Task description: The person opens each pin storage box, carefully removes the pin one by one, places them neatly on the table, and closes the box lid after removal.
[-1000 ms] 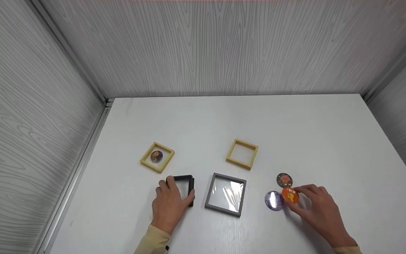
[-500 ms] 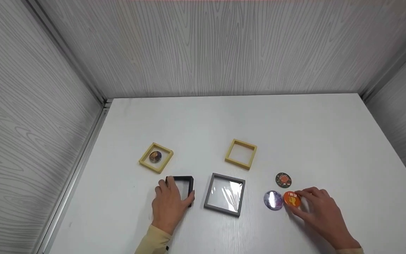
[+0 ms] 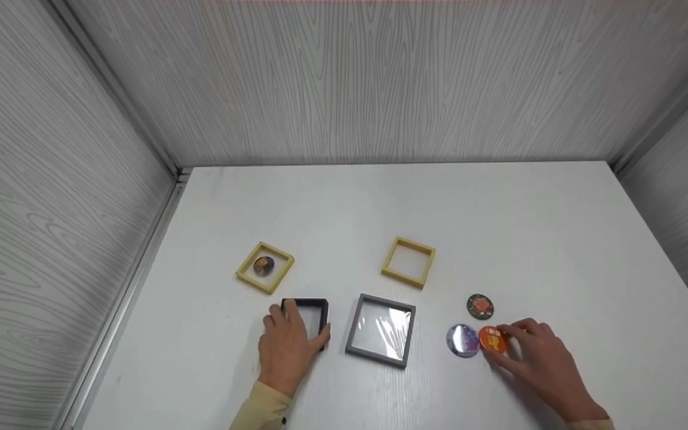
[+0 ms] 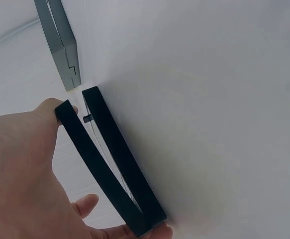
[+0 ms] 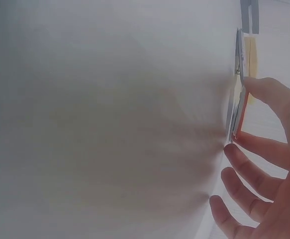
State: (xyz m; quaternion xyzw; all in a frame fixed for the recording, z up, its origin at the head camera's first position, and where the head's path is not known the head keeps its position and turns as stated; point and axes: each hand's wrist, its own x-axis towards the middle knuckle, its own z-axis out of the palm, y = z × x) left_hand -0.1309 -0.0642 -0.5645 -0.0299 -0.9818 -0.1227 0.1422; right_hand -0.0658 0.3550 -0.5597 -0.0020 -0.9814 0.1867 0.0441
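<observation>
My left hand (image 3: pixel 287 349) grips a black square display frame (image 3: pixel 324 313) at the table's lower middle, thumb on one side and fingers on the other. Seen from the left wrist, this frame (image 4: pixel 120 154) has two halves standing apart at one end and meeting at the other. Between thumb and index finger, my right hand (image 3: pixel 547 364) pinches an orange round badge (image 3: pixel 493 340) with a yellow figure. It sits right against a purple round badge (image 3: pixel 462 341). A dark badge with a red centre (image 3: pixel 480 306) lies just above these two.
Between the hands lies a grey square frame (image 3: pixel 355 322) with clear film. Farther back are a yellow frame (image 3: pixel 402 278) and, to the left, another yellow frame (image 3: pixel 254 284) with a round badge (image 3: pixel 264 266) inside. Wood-grain panels (image 3: pixel 344 83) wall in the white table.
The orange badge has come down slightly toward me, away from the dark badge, with my right hand. The black frame's doubled right edge looks narrower than before; my left hand has barely moved.
</observation>
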